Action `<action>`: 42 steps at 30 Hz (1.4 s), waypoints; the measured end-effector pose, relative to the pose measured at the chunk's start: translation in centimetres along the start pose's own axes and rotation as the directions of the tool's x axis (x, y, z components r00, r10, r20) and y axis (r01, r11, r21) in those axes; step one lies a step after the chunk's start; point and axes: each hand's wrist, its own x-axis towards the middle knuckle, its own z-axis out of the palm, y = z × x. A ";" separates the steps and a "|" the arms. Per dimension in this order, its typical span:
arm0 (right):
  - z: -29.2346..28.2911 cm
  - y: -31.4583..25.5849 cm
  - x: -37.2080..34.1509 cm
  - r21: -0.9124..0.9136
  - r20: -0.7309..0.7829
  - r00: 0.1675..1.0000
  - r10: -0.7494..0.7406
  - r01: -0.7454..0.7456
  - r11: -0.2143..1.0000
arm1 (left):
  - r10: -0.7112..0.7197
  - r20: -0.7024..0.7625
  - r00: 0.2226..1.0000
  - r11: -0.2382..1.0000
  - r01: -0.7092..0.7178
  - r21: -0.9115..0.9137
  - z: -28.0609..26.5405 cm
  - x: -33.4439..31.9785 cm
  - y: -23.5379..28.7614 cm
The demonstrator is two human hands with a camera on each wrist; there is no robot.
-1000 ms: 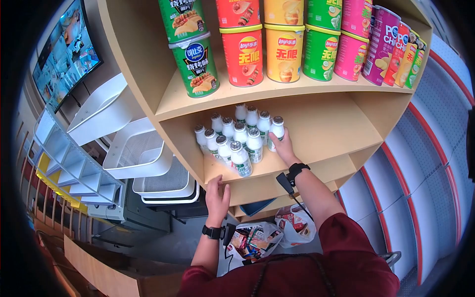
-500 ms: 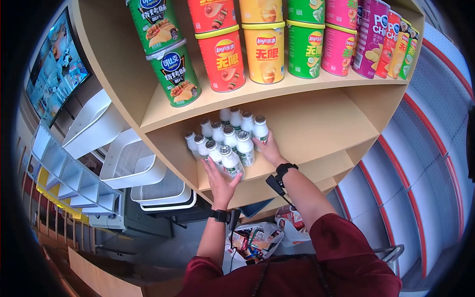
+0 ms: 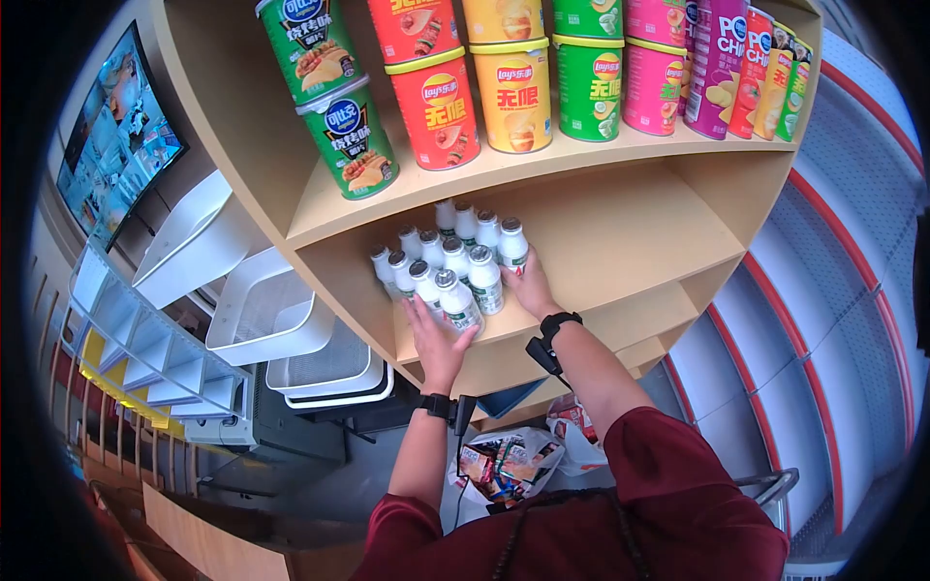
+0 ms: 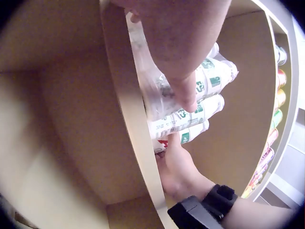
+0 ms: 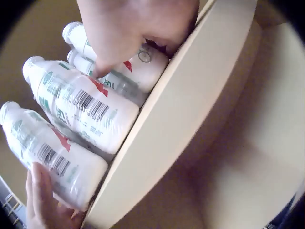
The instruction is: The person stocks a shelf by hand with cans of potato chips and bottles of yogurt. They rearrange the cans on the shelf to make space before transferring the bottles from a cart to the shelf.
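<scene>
Several white milk-drink bottles (image 3: 430, 250) with silver caps and green print stand close together at the left of the middle shelf. My right hand (image 3: 528, 288) holds the bottle (image 3: 513, 242) at the group's right side, its thumb lying along the label in the right wrist view. At the front left, my left hand (image 3: 441, 349) rests against the front bottle (image 3: 459, 302) with fingers extended and thumb spread. Clear film shows over bottles (image 5: 81, 102) in the right wrist view. The right fingers' far side is hidden behind the palm.
Chip canisters (image 3: 513, 97) fill the shelf above. The shelf's curved front edge (image 3: 494, 339) runs under both hands. White baskets (image 3: 271, 310) stand at the left, bags of snacks (image 3: 509, 460) below, and white shelving (image 3: 814, 320) with red strips at the right.
My left hand has moved from the shelf edge up onto the front bottles. The right hand keeps its hold on the rightmost bottle. The head view has shifted slightly.
</scene>
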 end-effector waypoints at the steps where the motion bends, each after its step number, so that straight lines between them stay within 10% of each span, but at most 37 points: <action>1: 0.0 0.0 -0.1 -0.074 -0.016 0.999 -0.032 0.031 0.997 | -0.004 0.006 1.000 1.000 0.004 -0.008 0.0 0.0 0.1; 10: 0.4 -0.2 -1.2 -0.327 -0.129 0.992 -0.006 -0.037 0.944 | 0.017 -0.051 0.999 0.999 -0.015 0.039 0.5 -0.1 0.0; 42: 0.1 0.7 -0.8 -0.319 -0.137 0.988 -0.069 0.021 0.948 | 0.023 -0.085 0.996 0.984 -0.008 0.177 1.3 -0.3 0.2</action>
